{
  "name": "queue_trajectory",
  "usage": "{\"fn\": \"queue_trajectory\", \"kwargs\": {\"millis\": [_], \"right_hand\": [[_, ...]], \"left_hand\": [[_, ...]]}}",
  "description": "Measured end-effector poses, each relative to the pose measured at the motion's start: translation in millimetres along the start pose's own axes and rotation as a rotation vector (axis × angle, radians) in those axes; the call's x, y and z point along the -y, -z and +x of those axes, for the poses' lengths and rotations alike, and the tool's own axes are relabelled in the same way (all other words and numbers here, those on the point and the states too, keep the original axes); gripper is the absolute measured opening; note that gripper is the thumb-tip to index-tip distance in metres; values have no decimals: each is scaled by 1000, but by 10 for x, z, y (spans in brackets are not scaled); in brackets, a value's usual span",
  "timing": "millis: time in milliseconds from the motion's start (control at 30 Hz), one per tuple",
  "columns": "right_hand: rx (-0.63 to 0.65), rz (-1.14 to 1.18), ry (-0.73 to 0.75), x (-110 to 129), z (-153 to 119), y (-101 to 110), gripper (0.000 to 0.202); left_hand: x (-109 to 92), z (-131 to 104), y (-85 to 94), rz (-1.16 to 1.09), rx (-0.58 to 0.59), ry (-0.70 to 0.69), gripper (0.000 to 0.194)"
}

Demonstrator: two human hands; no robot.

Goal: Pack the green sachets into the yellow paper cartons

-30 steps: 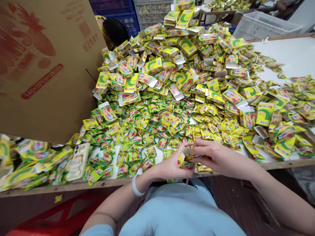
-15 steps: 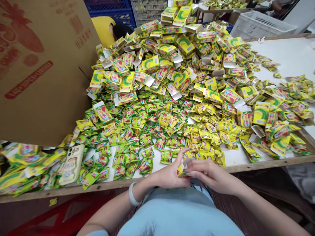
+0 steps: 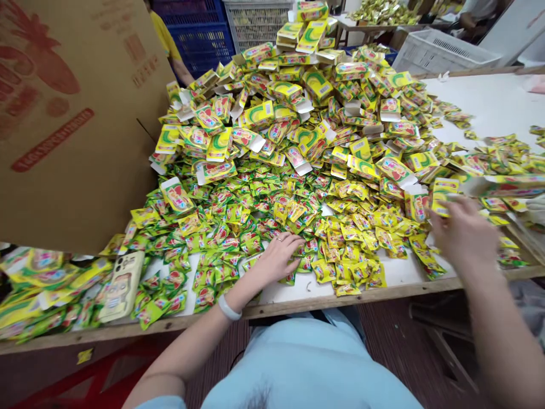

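My left hand lies palm down on the small green candy packets near the table's front edge. Its fingers are spread a little over them, and the palm side is hidden. Just right of it are yellow candy packets. Motion smears my right hand, which is over the right part of the heap, beside an upright yellow candy box. Whether its fingers hold anything cannot be made out.
A large cardboard carton stands at the left, with a phone near its base. A tall heap of candy boxes rises at the back. Beyond it are crates and a person's yellow sleeve. The wooden edge borders the table.
My hands were together at the table edge around a small yellow item. They have parted: the left moved forward onto the green packets, the right swung far right. The yellow item is no longer visible between them.
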State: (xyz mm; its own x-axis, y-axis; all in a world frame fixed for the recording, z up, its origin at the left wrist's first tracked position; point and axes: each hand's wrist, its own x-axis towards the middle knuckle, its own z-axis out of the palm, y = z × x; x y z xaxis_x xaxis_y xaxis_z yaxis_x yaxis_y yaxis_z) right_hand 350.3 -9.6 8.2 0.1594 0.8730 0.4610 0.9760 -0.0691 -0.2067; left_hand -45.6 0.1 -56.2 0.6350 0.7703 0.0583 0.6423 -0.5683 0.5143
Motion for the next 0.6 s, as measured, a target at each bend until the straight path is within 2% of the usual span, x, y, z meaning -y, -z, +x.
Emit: {"fn": "queue_trajectory", "kwargs": {"millis": [67,133,200,267,333,400,500,600], "right_hand": [[90,95,240,320,-32,-294,33],[248,174,453,670,-108,-593,29],[363,155,544,912,-171,-810,28],[393,122,537,1005,-196,-904,20],[375,165,506,1006,-190,-879,11],[356,315,468,1014,-181,-761,5],[443,704,387,1177,-204,-500,10],[592,970,422,1464,-241,-309,14]], "left_hand": [[28,33,-59,104,17,-1,41],[44,37,-84,145,-2,16,38],[75,8,-66,97,-42,37,31],[110,-42,-25,-55,-131,94,24],[121,-89,14,-294,-256,197,24],[86,-110,39,-554,-317,299,32],[-51,-84,65,-803,-221,370,45],[-230,-47,96,-848,-107,346,52]]}}
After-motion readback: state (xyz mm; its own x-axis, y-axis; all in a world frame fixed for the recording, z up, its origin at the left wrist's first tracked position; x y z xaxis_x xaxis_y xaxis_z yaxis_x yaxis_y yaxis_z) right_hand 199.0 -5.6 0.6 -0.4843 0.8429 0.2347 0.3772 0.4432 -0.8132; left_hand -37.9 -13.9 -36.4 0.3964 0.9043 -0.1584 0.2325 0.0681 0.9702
